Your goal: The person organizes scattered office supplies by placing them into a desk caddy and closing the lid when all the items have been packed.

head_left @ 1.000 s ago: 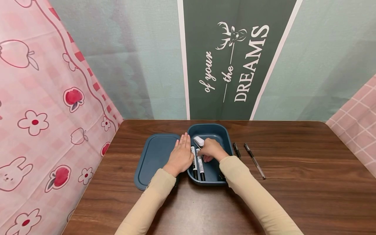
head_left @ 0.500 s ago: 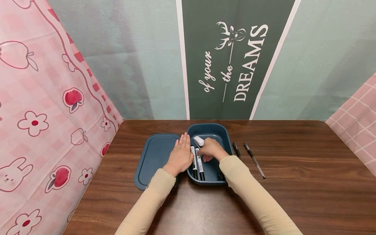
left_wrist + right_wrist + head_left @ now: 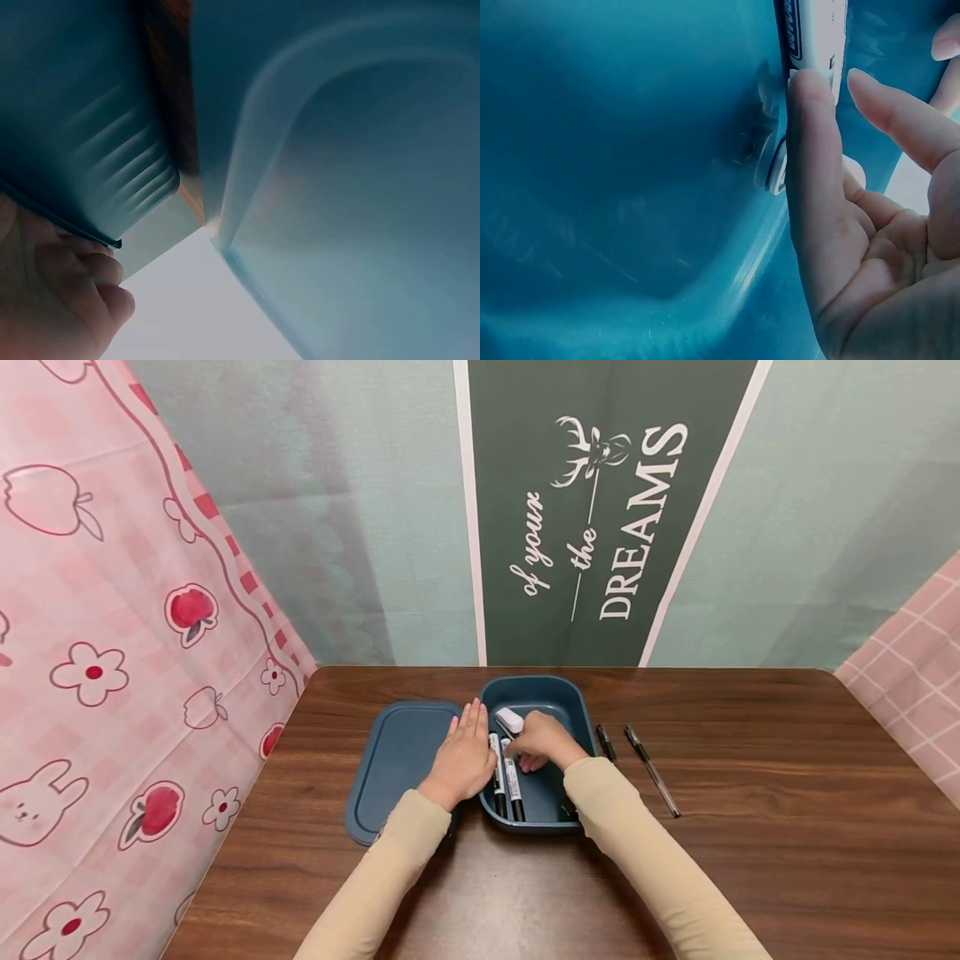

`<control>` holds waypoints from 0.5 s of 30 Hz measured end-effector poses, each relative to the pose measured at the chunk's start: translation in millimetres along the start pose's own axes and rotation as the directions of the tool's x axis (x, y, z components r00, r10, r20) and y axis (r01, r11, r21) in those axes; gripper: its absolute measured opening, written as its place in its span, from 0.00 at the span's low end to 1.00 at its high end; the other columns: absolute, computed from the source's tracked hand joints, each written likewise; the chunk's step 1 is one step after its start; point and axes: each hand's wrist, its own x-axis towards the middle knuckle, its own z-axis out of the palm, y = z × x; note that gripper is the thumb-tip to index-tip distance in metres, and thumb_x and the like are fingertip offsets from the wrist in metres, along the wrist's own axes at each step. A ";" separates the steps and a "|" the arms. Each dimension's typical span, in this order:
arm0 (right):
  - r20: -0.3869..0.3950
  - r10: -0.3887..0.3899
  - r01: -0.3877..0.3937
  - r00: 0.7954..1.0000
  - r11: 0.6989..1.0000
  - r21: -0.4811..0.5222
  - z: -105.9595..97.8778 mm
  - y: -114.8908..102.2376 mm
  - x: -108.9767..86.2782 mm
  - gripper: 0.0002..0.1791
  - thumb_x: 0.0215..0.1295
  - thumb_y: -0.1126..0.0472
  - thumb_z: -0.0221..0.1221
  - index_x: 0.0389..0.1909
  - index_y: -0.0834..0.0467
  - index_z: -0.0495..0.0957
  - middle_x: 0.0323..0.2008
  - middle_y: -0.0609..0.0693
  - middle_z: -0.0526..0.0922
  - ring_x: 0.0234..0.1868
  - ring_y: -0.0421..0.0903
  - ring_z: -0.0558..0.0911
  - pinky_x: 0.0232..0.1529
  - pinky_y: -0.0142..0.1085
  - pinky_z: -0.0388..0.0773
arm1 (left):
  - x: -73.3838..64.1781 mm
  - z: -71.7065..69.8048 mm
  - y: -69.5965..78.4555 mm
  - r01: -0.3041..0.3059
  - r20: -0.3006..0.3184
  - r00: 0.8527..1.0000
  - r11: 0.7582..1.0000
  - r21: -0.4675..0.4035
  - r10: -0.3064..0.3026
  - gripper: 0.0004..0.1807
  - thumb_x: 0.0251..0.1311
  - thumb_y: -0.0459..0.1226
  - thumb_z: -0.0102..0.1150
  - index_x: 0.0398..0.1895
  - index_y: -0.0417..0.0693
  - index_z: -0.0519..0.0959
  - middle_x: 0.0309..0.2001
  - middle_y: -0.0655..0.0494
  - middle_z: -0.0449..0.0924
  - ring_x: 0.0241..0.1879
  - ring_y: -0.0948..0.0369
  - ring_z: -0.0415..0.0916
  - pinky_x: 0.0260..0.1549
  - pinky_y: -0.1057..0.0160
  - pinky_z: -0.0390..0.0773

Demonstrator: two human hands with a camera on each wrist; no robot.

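Note:
In the head view, two white-labelled black markers lie side by side along the left wall of a blue box (image 3: 587, 727). My left hand (image 3: 461, 760) rests with straight fingers at the box's left rim. Inside, my right hand (image 3: 543, 742) has its thumb and a finger at the upper end of the right marker (image 3: 513, 781); the right wrist view shows them on either side of this marker (image 3: 821, 37). The left marker (image 3: 497, 781) lies beside it, partly hidden by the left hand. A white object, perhaps a stapler (image 3: 510, 720), sits just beyond the right hand.
A blue lid (image 3: 397, 760) lies left of the box, partly under the left hand. To the box's right are a black pen (image 3: 606, 743) and a clear-barrelled pen (image 3: 651, 770). A small dark item (image 3: 568, 811) shows by the right sleeve. Wooden table (image 3: 787, 793) extends right.
Both hands keep nearly the same place. The right marker has shifted very slightly left beside the other one. The view itself moves a little.

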 end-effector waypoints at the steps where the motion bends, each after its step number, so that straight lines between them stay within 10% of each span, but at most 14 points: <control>1: 0.000 -0.003 0.003 1.000 1.000 -0.003 -0.2 0.0 0.0 0.11 0.52 0.62 0.67 0.20 0.67 0.80 0.13 0.54 0.80 0.15 0.45 0.81 0.20 0.36 0.80 | 0.1 0.2 -0.1 0.000 -0.003 1.000 1.000 -0.001 0.000 0.34 0.68 0.39 0.40 0.72 0.33 0.45 0.74 0.41 0.39 0.73 0.52 0.36 0.69 0.54 0.42; 15: -0.022 -0.060 0.062 0.998 0.994 0.089 -7.5 3.4 -2.7 0.12 0.52 0.63 0.68 0.16 0.67 0.81 0.12 0.52 0.80 0.13 0.42 0.80 0.21 0.34 0.80 | 0.8 2.1 0.1 0.001 -0.021 1.000 1.000 -0.001 -0.001 0.34 0.68 0.39 0.40 0.72 0.32 0.47 0.73 0.41 0.41 0.73 0.51 0.38 0.69 0.54 0.42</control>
